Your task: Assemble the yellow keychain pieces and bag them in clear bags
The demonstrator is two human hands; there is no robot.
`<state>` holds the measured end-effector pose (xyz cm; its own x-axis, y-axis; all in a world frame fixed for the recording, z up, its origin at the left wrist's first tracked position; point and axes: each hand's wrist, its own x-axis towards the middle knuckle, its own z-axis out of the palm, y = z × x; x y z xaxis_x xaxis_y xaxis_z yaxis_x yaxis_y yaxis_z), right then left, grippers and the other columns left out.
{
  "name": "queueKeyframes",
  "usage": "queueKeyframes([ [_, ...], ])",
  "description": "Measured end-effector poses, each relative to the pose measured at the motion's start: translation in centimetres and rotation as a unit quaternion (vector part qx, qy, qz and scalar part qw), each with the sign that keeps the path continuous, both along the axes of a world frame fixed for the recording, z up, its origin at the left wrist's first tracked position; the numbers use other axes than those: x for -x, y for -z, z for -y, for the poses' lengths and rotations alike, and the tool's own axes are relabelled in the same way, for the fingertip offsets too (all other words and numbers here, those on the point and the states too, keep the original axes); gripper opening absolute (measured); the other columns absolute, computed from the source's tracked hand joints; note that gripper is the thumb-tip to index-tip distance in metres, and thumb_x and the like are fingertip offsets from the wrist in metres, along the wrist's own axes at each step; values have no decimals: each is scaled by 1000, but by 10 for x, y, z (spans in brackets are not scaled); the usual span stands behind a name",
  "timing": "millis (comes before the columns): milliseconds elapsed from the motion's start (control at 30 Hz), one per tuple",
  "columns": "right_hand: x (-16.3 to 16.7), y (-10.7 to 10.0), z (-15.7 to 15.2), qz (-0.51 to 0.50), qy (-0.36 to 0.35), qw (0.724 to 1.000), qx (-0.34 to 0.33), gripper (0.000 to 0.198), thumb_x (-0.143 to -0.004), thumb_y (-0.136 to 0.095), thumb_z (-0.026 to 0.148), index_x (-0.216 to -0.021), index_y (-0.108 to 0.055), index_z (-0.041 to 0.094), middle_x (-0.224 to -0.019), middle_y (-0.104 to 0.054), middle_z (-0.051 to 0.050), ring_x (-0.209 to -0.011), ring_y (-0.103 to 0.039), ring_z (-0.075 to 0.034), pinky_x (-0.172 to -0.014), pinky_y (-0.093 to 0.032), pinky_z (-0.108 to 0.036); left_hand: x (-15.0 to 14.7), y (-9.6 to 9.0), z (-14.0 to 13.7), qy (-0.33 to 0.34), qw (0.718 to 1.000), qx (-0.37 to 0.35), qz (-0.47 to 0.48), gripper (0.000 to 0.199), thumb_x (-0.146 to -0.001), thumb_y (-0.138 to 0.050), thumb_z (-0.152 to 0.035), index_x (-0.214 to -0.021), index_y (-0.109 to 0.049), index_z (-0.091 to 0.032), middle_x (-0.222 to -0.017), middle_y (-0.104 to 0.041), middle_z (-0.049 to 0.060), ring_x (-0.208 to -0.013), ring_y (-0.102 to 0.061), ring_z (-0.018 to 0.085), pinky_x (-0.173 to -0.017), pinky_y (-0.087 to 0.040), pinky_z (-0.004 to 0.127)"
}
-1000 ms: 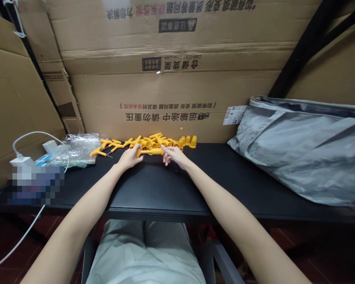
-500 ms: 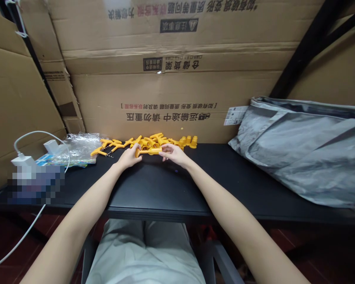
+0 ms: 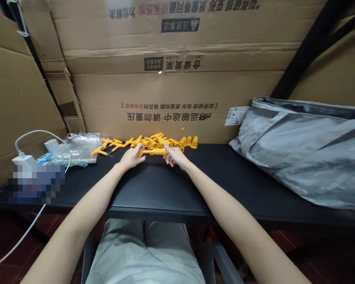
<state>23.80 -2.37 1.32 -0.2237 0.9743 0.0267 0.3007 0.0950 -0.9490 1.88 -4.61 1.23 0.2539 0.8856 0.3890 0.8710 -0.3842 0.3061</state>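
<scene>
Corkscrew [image 3: 152,152]: ran lengthwise L–R btwn hands, gripped at handle [image 3: 141,152] by L hand [image 3: 131,157], barrel [image 3: 159,151] end by R hand [image 3: 176,156].

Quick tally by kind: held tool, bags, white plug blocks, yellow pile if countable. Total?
Held yellow tool: 1
Grey bag: 1
White blocks: 2
Total: 4
Yellow pile left out: its pieces overlap too much to count.
</scene>
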Motion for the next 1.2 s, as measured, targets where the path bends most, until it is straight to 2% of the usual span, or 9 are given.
queueKeyframes([
  [67, -4, -1, -3, -7, -15, 1000, 12, 61, -89, -37, 67, -71, -60, 14, -47, -61, -5, -28, -46, -8, -26, -27, -18, 2, 2, -2, -1, 1000, 2, 5, 34, -80, -60, -33, -109, -50, -22, -75, -61, 1, -70, -61, 19, -66, -42, 27],
  [167, -13, 1, -7, -38, -64, 997, 2, 41, -87, -56, 53, -103, -60, 16, -83, -73, -9, -46, -62, -10, -36, -41, -17, 4, 3, -4, -7, 1000, 5, 14, 33, -79, -60, -34, -108, -50, -22, -75, -61, 1, -70, -61, 19, -65, -41, 27],
  [267, -19, 5, -11, -51, -105, 992, -47, 51, -75, -75, 31, -121, -54, 21, -108, -69, -8, -62, -68, -12, -49, -51, -20, 6, 4, -6, -9, 1000, 6, 26, 33, -79, -60, -34, -107, -50, -22, -75, -60, 0, -69, -60, 18, -64, -41, 26],
  [333, -20, 8, -13, -46, -103, 991, -68, 49, -73, -76, 26, -117, -57, 19, -103, -70, -7, -61, -67, -11, -51, -51, -21, 7, 4, -6, -7, 999, 8, 31, 33, -79, -61, -34, -107, -50, -21, -74, -59, 0, -69, -60, 18, -64, -41, 26],
  [500, -16, 8, -11, -36, -97, 992, -68, 29, -80, -70, 34, -98, -63, 13, -73, -70, -4, -52, -61, -10, -48, -46, -20, 8, 6, -7, -1, 999, 6, 34, 32, -78, -61, -35, -106, -50, -22, -75, -59, -1, -69, -59, 17, -64, -41, 25],
  [700, -12, 3, -6, -61, -99, 992, -53, 31, -81, -68, 44, -81, -61, 13, -63, -66, -2, -48, -60, -8, -42, -41, -16, 7, 6, -6, 6, 999, -3, 32, 34, -79, -62, -39, -105, -49, -21, -74, -58, 0, -68, -58, 17, -64, -41, 25],
  [800, -11, 4, -7, -61, -92, 993, -50, 29, -83, -66, 42, -83, -61, 13, -67, -67, -4, -48, -60, -8, -42, -43, -16, 7, 6, -6, 6, 1000, 4, 27, 36, -79, -62, -42, -105, -49, -21, -74, -57, 0, -68, -58, 17, -63, -42, 26],
  [1000, -12, 13, -14, -62, -85, 991, -78, 43, -79, -72, 31, -116, -57, 16, -98, -70, -8, -58, -64, -10, -49, -50, -20, 10, 9, -9, 11, 999, 17, 27, 36, -80, -60, -45, -105, -49, -22, -77, -59, 1, -71, -60, 18, -66, -43, 27],
  [1200, -14, 17, -19, -51, -89, 991, -84, 40, -77, -73, 31, -112, -57, 16, -88, -71, -6, -55, -62, -10, -49, -49, -21, 9, 8, -7, 19, 999, 10, 37, 34, -83, -55, -49, -103, -49, -22, -73, -58, 0, -67, -58, 18, -62, -41, 26],
])
